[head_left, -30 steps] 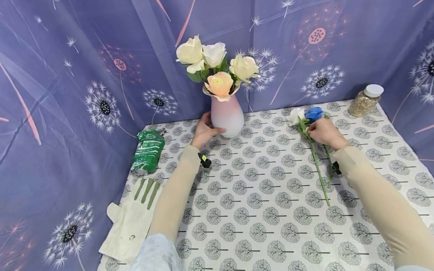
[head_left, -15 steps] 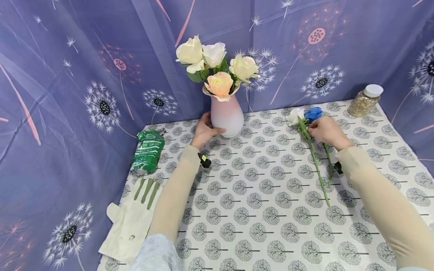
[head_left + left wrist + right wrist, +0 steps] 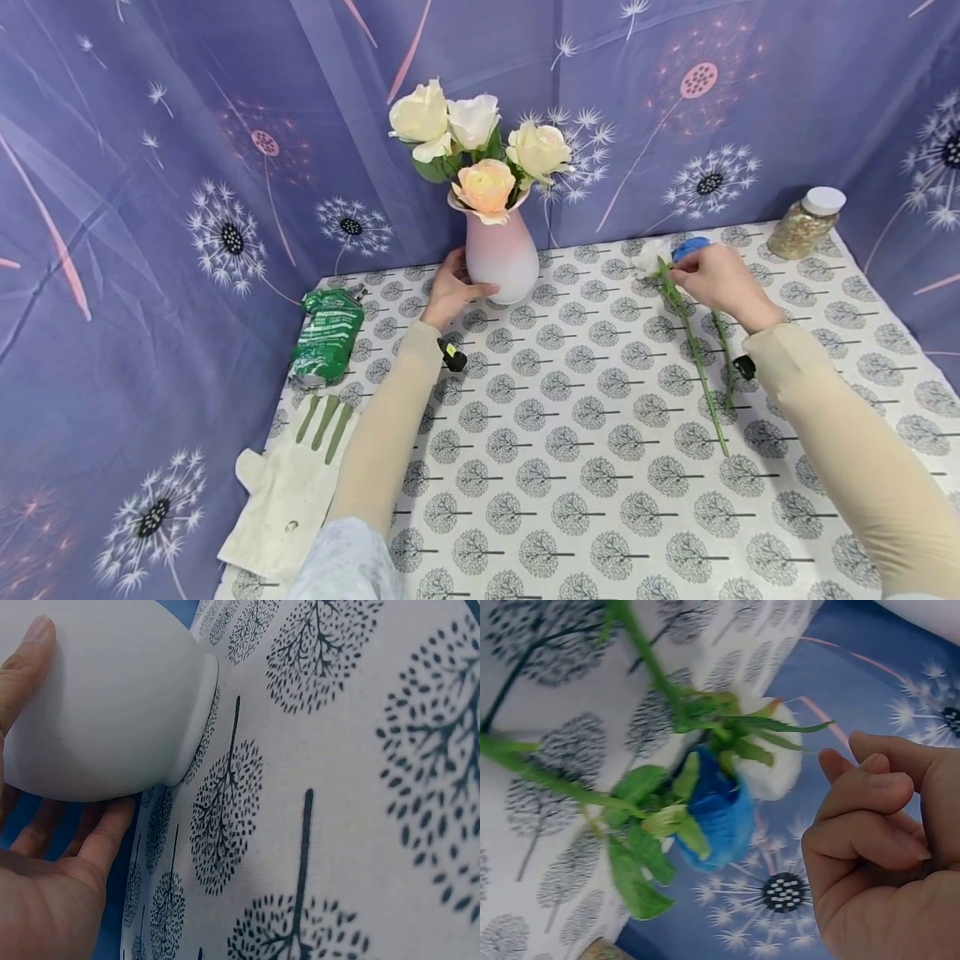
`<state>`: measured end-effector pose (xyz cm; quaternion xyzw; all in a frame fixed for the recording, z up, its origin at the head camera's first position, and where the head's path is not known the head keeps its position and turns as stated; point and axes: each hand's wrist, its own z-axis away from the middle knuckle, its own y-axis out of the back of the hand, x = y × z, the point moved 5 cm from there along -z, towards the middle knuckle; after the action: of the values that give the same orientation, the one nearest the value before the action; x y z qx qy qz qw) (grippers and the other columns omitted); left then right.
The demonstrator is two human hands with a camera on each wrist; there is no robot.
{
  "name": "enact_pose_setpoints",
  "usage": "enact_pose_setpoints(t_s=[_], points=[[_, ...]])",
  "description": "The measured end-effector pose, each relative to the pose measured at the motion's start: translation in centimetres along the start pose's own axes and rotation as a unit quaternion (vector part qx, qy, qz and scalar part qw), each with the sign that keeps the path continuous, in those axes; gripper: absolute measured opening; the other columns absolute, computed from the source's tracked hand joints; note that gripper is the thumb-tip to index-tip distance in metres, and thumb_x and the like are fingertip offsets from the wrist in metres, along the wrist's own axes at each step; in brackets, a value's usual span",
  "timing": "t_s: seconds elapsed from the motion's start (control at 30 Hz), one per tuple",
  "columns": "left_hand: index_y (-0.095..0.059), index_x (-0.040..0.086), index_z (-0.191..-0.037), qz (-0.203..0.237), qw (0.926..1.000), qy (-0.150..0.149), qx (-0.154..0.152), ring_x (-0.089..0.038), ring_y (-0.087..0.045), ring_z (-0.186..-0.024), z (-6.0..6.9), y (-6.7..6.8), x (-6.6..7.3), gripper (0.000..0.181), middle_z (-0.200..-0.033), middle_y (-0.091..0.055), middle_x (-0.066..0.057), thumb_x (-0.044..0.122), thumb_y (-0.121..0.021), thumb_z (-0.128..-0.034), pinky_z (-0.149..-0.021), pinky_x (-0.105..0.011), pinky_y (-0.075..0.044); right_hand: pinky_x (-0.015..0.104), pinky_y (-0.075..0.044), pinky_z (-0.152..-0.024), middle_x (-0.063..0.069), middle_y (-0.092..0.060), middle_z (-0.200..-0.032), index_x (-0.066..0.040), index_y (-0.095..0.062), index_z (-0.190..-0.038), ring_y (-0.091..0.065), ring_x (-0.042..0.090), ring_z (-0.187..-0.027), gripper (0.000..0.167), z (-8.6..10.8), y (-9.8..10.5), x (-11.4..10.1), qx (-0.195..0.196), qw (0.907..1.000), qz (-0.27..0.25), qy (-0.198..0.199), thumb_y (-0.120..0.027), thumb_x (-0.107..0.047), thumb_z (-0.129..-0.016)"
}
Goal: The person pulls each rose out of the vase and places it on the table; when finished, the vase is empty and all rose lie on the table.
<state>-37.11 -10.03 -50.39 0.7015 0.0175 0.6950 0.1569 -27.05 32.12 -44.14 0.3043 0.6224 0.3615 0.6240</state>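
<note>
My left hand (image 3: 454, 292) grips the lower side of a pink-to-white vase (image 3: 504, 254), thumb in front and fingers behind. The left wrist view shows the vase's pale base (image 3: 112, 697) on the cloth. Cream, white and peach artificial roses (image 3: 484, 187) fill its mouth. My right hand (image 3: 722, 283) is over two loose artificial roses lying on the table, a white rose (image 3: 654, 257) and a blue rose (image 3: 688, 247). In the right wrist view the right hand's fingers (image 3: 862, 840) are loosely curled, holding nothing, apart from the blue rose (image 3: 718, 814) and white rose (image 3: 776, 761).
A jar (image 3: 806, 223) with a white lid stands at the back right. A green packet (image 3: 327, 335) and a pair of pale work gloves (image 3: 288, 492) lie along the left edge. A patterned cloth (image 3: 570, 467) covers the table, and a blue dandelion curtain (image 3: 465, 42) hangs behind.
My right hand has shifted slightly up and to the left, covering more of the blue rose in the head view. The left hand and the vase have stayed still.
</note>
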Motion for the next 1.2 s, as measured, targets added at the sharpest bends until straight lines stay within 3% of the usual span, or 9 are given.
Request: enact_pose_setpoints(t_s=[0.1, 0.27, 0.37, 0.67, 0.87, 1.0, 1.03, 1.1, 1.2], points=[[-0.038, 0.011, -0.166, -0.001, 1.0, 0.001, 0.001, -0.039, -0.057, -0.147, 0.0, 0.0, 0.1, 0.105, -0.166, -0.051, -0.019, 0.009, -0.097, -0.0802, -0.124, -0.049, -0.052, 0.055, -0.062, -0.081, 0.033, -0.078, -0.119, 0.007, -0.076, -0.125, -0.075, 0.038, -0.086, 0.037, 0.2, 0.4, -1.0, 0.015, 0.9999, -0.001, 0.007, -0.07, -0.023, -0.105], [-0.037, 0.011, -0.167, -0.003, 1.0, 0.003, 0.002, -0.039, -0.057, -0.147, 0.1, 0.0, 0.1, 0.105, -0.166, -0.051, -0.018, 0.009, -0.097, -0.0803, -0.124, -0.048, -0.052, 0.033, -0.053, -0.066, 0.03, -0.08, -0.109, 0.006, -0.078, -0.12, -0.067, 0.023, -0.067, 0.034, 0.6, 1.0, -2.7, 0.039, 0.9991, -0.01, 0.016, -0.069, -0.024, -0.104], [-0.038, 0.011, -0.167, -0.004, 1.0, 0.005, 0.001, -0.038, -0.057, -0.147, 0.1, 0.0, 0.1, 0.105, -0.166, -0.051, -0.018, 0.009, -0.097, -0.08, -0.124, -0.048, -0.052, 0.026, -0.049, -0.063, 0.028, -0.081, -0.104, 0.004, -0.08, -0.116, -0.062, 0.017, -0.062, 0.031, 0.8, 1.3, -3.9, 0.06, 0.9977, -0.016, 0.026, -0.07, -0.023, -0.104], [-0.038, 0.014, -0.167, 0.002, 1.0, 0.008, -0.004, -0.039, -0.057, -0.147, 0.0, 0.0, -0.1, 0.104, -0.166, -0.052, -0.017, 0.009, -0.096, -0.081, -0.121, -0.049, -0.054, 0.029, -0.041, -0.056, 0.015, -0.077, -0.079, 0.001, -0.082, -0.116, -0.049, 0.016, -0.049, 0.033, 1.6, 2.3, -7.3, 0.096, 0.9942, -0.034, 0.035, -0.073, -0.029, -0.104], [-0.038, 0.011, -0.166, 0.008, 1.0, -0.003, -0.003, -0.041, -0.058, -0.144, 0.0, -0.1, 0.0, 0.103, -0.164, -0.053, -0.019, 0.008, -0.096, -0.0811, -0.121, -0.052, -0.054, 0.027, -0.039, -0.05, 0.011, -0.076, -0.078, 0.0, -0.082, -0.115, -0.051, 0.013, -0.05, 0.031, 1.7, 2.8, -9.7, 0.112, 0.9904, -0.067, 0.048, -0.075, -0.028, -0.103], [-0.038, 0.012, -0.167, 0.006, 1.0, 0.001, -0.002, -0.04, -0.058, -0.145, 0.1, 0.0, 0.0, 0.104, -0.164, -0.053, -0.018, 0.007, -0.096, -0.0812, -0.121, -0.05, -0.054, 0.025, -0.042, -0.053, 0.007, -0.074, -0.076, -0.001, -0.082, -0.112, -0.054, 0.012, -0.055, 0.027, 1.4, 3.0, -11.3, 0.129, 0.9857, -0.091, 0.059, -0.076, -0.026, -0.103], [-0.037, 0.012, -0.167, 0.006, 1.0, 0.003, -0.002, -0.039, -0.058, -0.145, 0.1, 0.0, -0.1, 0.104, -0.165, -0.053, -0.018, 0.007, -0.096, -0.0812, -0.121, -0.05, -0.055, 0.026, -0.043, -0.058, 0.005, -0.073, -0.075, -0.002, -0.083, -0.111, -0.054, 0.011, -0.056, 0.027, 1.3, 3.0, -11.7, 0.134, 0.9844, -0.096, 0.062, -0.077, -0.026, -0.102], [-0.038, 0.013, -0.167, 0.008, 0.9999, 0.007, -0.002, -0.038, -0.058, -0.145, 0.0, 0.0, -0.1, 0.104, -0.165, -0.053, -0.017, 0.007, -0.096, -0.0813, -0.12, -0.048, -0.055, 0.028, -0.048, -0.081, 0.001, -0.071, -0.072, -0.002, -0.082, -0.111, -0.054, 0.012, -0.057, 0.027, 1.1, 3.0, -12.4, 0.139, 0.982, -0.109, 0.067, -0.077, -0.028, -0.102], [-0.038, 0.014, -0.167, 0.008, 0.9999, 0.008, -0.002, -0.037, -0.058, -0.146, 0.0, 0.0, -0.1, 0.104, -0.165, -0.053, -0.017, 0.006, -0.096, -0.081, -0.12, -0.047, -0.056, 0.037, -0.041, -0.09, -0.003, -0.066, -0.067, -0.004, -0.082, -0.112, -0.052, 0.013, -0.057, 0.029, 0.7, 2.9, -13.3, 0.141, 0.9797, -0.126, 0.067, -0.078, -0.03, -0.102]])
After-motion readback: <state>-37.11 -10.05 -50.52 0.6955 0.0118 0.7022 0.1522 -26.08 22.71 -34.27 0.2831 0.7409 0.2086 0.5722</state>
